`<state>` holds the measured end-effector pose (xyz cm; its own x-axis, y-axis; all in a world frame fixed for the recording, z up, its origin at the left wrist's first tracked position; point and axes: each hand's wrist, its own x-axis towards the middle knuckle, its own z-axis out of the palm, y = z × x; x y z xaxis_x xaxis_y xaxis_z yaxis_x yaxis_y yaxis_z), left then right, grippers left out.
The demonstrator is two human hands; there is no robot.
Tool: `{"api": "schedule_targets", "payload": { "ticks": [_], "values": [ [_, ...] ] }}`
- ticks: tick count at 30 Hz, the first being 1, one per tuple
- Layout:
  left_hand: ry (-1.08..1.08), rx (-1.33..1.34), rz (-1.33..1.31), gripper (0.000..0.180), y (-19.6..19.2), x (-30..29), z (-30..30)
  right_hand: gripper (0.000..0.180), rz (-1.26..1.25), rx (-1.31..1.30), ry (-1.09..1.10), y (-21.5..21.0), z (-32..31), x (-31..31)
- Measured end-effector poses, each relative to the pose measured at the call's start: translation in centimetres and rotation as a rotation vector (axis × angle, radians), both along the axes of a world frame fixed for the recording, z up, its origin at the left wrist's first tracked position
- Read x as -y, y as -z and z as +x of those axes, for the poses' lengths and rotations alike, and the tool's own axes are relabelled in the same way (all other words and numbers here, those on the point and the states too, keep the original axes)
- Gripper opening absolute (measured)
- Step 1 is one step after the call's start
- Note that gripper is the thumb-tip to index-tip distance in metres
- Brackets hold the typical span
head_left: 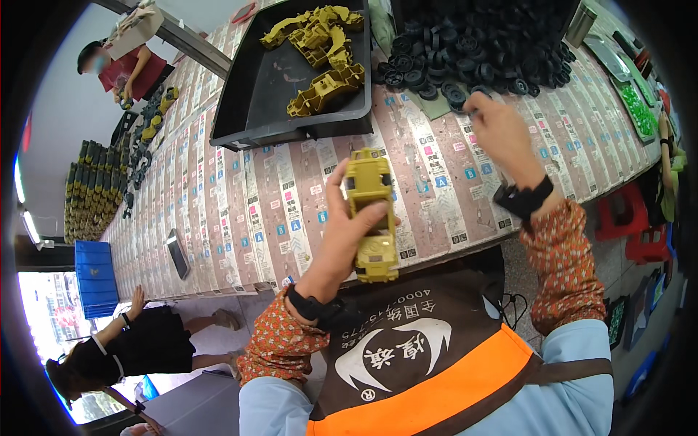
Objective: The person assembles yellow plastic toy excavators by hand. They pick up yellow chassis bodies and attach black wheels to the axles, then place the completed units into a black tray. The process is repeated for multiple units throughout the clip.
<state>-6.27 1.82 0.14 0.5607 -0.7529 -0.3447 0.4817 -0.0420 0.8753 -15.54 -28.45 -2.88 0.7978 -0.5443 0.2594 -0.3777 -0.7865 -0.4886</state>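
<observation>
The one view comes from a wide fisheye camera on the person's head, looking steeply down over their chest at the long bench [240,211]. It sits close to the raised hands, and straight edges bow toward the dark round rim.

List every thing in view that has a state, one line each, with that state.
left hand: shut on the yellow toy truck body
yellow toy truck body: held up, off the table
right hand: fingers pinched at the black wheels
black wheels: heaped loose
black tray: partly filled with yellow parts
</observation>
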Motion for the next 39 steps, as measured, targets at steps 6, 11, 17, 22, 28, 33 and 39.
{"api": "schedule_targets", "payload": {
  "ticks": [6,11,17,22,28,33,39],
  "values": [
    [-0.102,-0.222,-0.21,0.045,0.7,-1.5,1.4,0.025,-0.355,-0.096,-0.129,2.7,-0.8,4.3],
    [-0.204,-0.255,-0.286,0.04,1.3,-1.5,1.2,0.033,-0.193,-0.107,-0.177,3.5,-0.9,4.0],
    [-0.215,-0.253,-0.288,0.038,1.6,-1.5,1.4,0.046,-0.071,-0.025,-0.16,4.0,-1.1,2.1],
    [-0.252,-0.302,-0.309,0.038,1.3,-2.0,1.3,0.049,-0.04,-0.033,-0.093,5.8,-1.4,4.5],
    [-0.275,-0.256,-0.333,0.038,1.9,-2.5,1.5,0.039,-0.148,-0.111,-0.004,5.8,-1.7,3.5],
    [-0.323,-0.097,-0.316,0.037,1.3,-2.3,0.9,0.043,0.418,0.017,-0.222,2.1,-3.0,-2.8],
    [-0.345,0.029,-0.31,0.038,1.1,-1.9,0.3,0.048,1.495,0.021,-0.532,-1.5,-4.0,-14.6]
  ]
}}
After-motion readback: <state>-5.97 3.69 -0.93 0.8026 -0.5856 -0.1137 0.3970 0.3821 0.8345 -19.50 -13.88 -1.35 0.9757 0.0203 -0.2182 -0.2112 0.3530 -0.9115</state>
